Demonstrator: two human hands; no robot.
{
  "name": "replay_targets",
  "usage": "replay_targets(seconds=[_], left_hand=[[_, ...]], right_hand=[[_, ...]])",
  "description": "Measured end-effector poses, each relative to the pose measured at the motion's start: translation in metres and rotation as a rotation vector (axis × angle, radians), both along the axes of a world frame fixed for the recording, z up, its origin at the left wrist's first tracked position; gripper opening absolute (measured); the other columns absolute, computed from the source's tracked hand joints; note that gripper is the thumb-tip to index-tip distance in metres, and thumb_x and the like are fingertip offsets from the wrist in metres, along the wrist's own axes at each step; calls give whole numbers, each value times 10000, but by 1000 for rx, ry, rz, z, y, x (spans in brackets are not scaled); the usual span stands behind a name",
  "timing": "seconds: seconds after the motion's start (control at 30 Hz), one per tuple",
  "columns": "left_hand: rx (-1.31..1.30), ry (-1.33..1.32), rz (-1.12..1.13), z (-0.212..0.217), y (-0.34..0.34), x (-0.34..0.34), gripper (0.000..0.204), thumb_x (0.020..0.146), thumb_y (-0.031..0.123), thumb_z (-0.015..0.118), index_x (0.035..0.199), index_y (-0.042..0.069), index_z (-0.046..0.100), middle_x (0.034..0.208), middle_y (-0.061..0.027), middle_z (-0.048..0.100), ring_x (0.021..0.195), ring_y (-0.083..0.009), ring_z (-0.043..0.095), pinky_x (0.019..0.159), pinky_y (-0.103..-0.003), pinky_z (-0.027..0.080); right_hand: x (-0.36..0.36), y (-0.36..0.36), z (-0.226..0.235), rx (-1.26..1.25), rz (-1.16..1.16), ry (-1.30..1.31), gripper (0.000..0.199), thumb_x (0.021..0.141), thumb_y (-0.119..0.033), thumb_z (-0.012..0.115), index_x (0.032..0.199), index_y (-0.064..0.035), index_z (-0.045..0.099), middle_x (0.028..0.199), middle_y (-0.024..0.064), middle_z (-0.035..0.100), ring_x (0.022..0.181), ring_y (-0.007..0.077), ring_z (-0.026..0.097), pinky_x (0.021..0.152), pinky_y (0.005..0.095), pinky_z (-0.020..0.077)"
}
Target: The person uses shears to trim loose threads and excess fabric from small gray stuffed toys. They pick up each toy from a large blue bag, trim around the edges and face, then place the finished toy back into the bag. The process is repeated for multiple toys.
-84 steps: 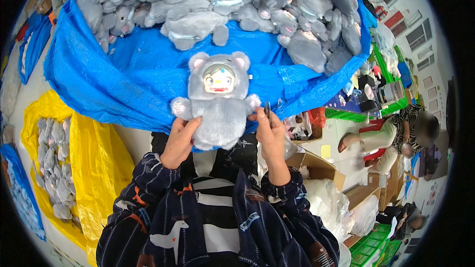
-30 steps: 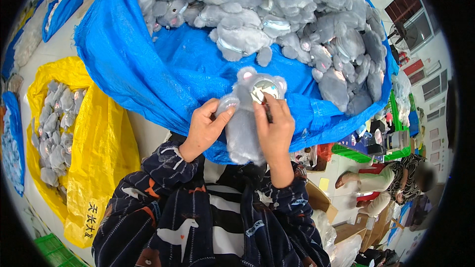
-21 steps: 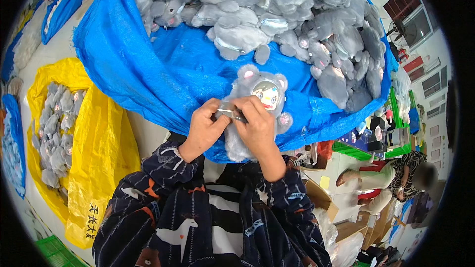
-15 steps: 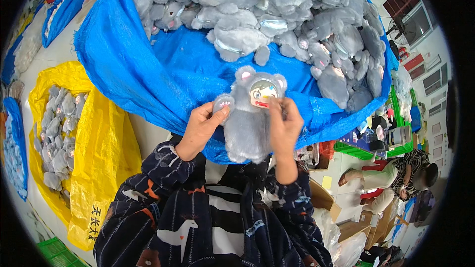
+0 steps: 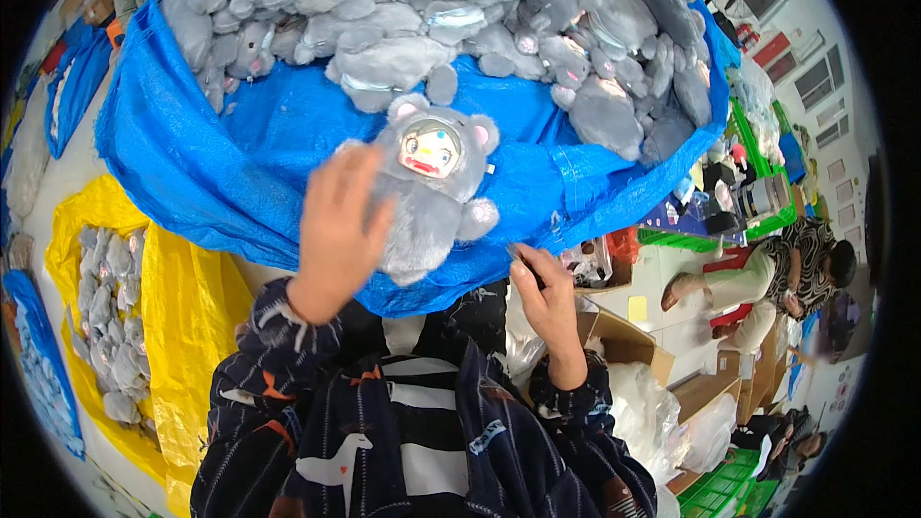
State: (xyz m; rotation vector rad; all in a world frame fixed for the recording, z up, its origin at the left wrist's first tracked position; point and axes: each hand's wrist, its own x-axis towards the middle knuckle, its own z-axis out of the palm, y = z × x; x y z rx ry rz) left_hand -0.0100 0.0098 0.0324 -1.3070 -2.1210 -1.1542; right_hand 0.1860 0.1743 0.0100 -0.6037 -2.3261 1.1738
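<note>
A grey plush bear (image 5: 422,201) with pink inner ears and a shiny doll face lies face up, slightly tilted, on the blue woven sheet (image 5: 278,153) before me. My left hand (image 5: 341,225) is at the bear's left side, open with fingers apart and somewhat blurred. It overlaps the bear's edge, and I cannot tell whether it presses on it. Lower right of the bear, my right hand (image 5: 549,302) is closed on a small dark pointed tool (image 5: 519,254), its tip showing beyond the thumb and finger. Most of that tool is hidden in the hand.
A heap of similar grey plush pieces (image 5: 384,10) fills the sheet's far side. To the left stands a yellow woven sack (image 5: 197,326) with more grey pieces. Cardboard boxes (image 5: 624,341), plastic bags and green crates (image 5: 715,489) are at right. Farther right, a person (image 5: 796,269) sits.
The bear has shifted left and tilted. My left hand has let go of its paw and moved up-left. My right hand has left its face, dropped lower, and now shows the dark tool.
</note>
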Motion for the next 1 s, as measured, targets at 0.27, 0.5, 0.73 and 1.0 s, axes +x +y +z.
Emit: replay_targets(seconds=[0.27, 0.5, 0.73, 1.0], left_hand=[[-288, 165, -119, -36, 44, 36, 416, 703, 76, 633, 1109, 63, 545, 1153, -106, 501, 1100, -285, 442, 917, -415, 332], [-281, 223, -103, -40, 43, 37, 348, 740, 83, 586, 1086, 52, 571, 1133, -84, 522, 1048, -248, 476, 864, -384, 366], [-238, 270, -111, -51, 43, 35, 356, 745, 89, 584, 1101, 71, 584, 1117, -37, 557, 1038, -234, 489, 863, -375, 357], [-240, 288, -110, -54, 43, 36, 345, 761, 106, 569, 1105, 92, 592, 1130, -18, 575, 1065, -220, 484, 876, -386, 341]], right_hand=[[-31, -4, -26, 353, -219, 103, 303, 800, -127, 666, 1054, 23, 593, 845, 129, 573, 735, 238, 588, 611, 324, 467], [-32, -1, -29, 349, -232, 65, 317, 793, -200, 669, 1057, -37, 610, 874, 109, 580, 724, 278, 604, 595, 359, 480], [-32, -1, -27, 408, -224, 34, 308, 792, -195, 667, 1051, -40, 608, 861, 114, 577, 699, 292, 594, 577, 370, 476], [-46, -6, -26, 431, -263, 39, 282, 791, -188, 659, 1010, -21, 601, 838, 117, 569, 682, 308, 589, 559, 384, 472]])
